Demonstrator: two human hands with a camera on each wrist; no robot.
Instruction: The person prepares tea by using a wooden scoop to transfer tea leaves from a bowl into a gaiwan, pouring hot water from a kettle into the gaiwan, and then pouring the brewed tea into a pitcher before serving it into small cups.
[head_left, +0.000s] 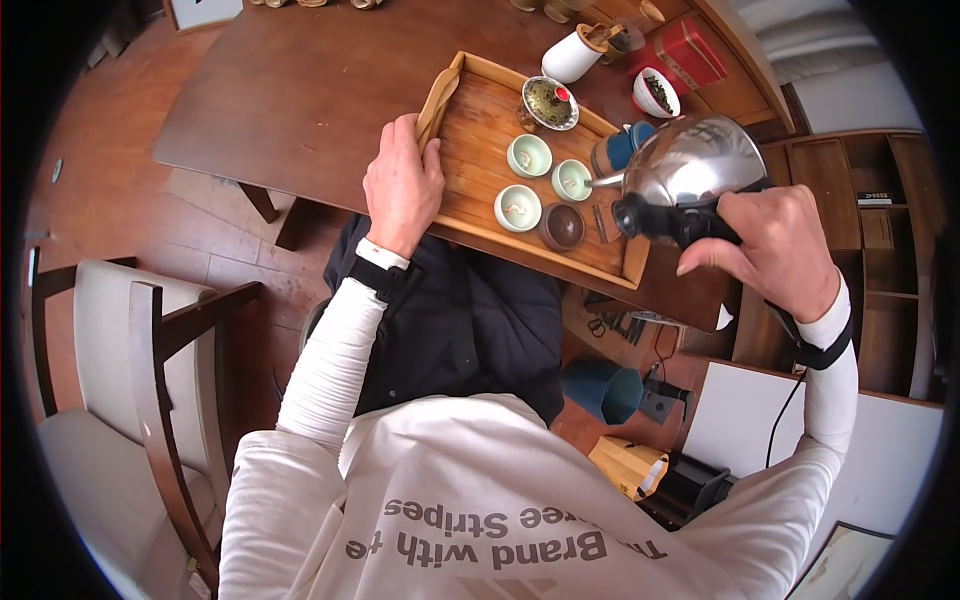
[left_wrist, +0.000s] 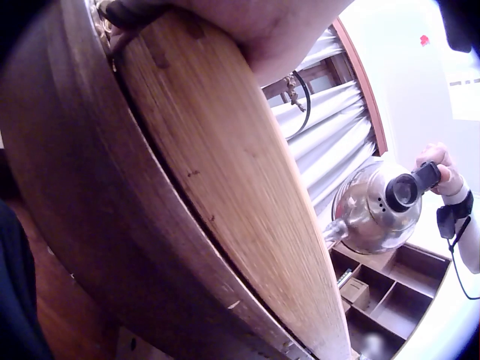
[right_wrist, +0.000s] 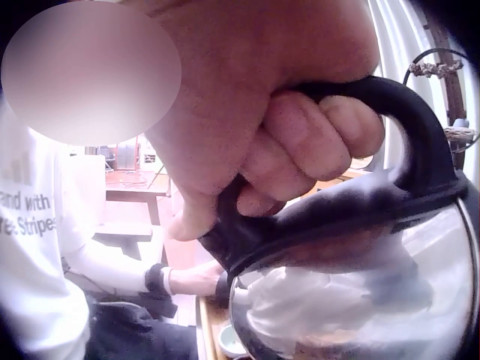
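Observation:
My right hand (head_left: pixel 775 240) grips the black handle of a shiny metal kettle (head_left: pixel 695 160), fingers curled round it in the right wrist view. The kettle is tilted, its spout right at the rim of a pale green teacup (head_left: pixel 571 181). Two more pale green teacups, one (head_left: pixel 529 156) farther back and one (head_left: pixel 517 208) nearer me, stand beside it, with a dark brown cup (head_left: pixel 562 228). At the left end of the wooden tray (head_left: pixel 470 130), my left hand (head_left: pixel 403 185) holds the rim at the near corner. A lidded bowl (head_left: pixel 549 103) with a red knob stands on the tray.
Behind the tray are a white canister (head_left: pixel 573 55), a white bowl of dark leaves (head_left: pixel 656 92) and a red box (head_left: pixel 685 55). A blue-topped jar (head_left: pixel 622 148) stands by the kettle. A chair (head_left: pixel 150 350) is at left, a blue bin (head_left: pixel 603 390) below the table.

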